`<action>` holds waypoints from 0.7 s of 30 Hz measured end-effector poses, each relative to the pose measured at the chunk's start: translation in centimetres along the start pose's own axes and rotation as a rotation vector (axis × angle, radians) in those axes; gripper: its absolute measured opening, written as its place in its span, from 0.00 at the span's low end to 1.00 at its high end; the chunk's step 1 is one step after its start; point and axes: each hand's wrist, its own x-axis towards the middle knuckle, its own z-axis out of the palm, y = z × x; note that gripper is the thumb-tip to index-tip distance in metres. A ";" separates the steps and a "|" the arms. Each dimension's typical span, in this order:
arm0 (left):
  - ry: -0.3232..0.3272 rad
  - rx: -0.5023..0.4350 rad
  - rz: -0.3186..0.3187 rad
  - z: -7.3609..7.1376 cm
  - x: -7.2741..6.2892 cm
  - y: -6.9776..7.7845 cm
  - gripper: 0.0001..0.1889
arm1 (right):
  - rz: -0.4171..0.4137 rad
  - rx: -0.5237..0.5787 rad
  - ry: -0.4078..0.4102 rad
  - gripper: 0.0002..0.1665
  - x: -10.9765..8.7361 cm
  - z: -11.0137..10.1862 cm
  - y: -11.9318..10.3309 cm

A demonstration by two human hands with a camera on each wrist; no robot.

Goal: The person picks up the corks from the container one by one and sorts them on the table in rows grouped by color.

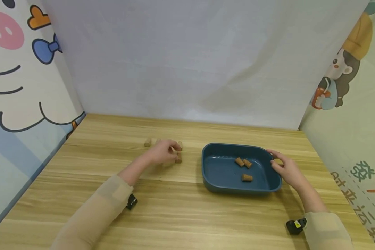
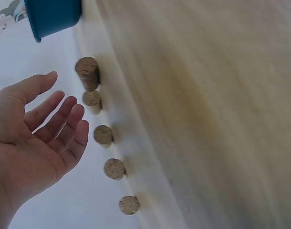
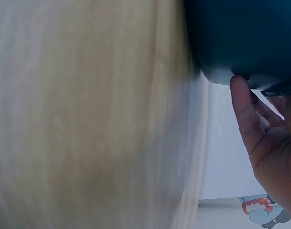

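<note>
My left hand point(image 1: 161, 152) hovers beside the nearest cork point(image 1: 178, 158), its fingers loosely bent. In the left wrist view the palm faces up and the fingers point(image 2: 71, 119) stand apart from the corks. Several corks, one of them a pale cork point(image 1: 148, 142), stand upright on the table; my left hand partly hides others in the head view. My right hand point(image 1: 287, 170) grips the right-hand rim of a blue rectangular tub point(image 1: 242, 190) with thumb and fingers. Inside the tub lie three brown corks, one cork point(image 1: 247, 177) toward its front and two side by side farther back.
The wooden table point(image 1: 175, 215) meets a white cloth backdrop point(image 1: 181, 69) at the back. Printed cartoon panels stand along the left and right sides. A black wrist camera point(image 1: 295, 226) sits below the right sleeve, and another camera point(image 1: 131, 202) by the left sleeve.
</note>
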 end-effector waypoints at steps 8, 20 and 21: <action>0.041 0.067 0.086 -1.1 -0.6 2.5 0.21 | 0.003 0.018 -0.011 0.26 0.0 -0.1 -0.1; 0.046 0.090 0.224 -1.2 -0.8 7.0 0.22 | 0.000 0.011 -0.007 0.26 -0.1 0.0 -0.2; 0.046 0.100 0.241 -1.1 -0.8 7.4 0.22 | -0.002 0.012 -0.006 0.26 -0.1 0.0 -0.2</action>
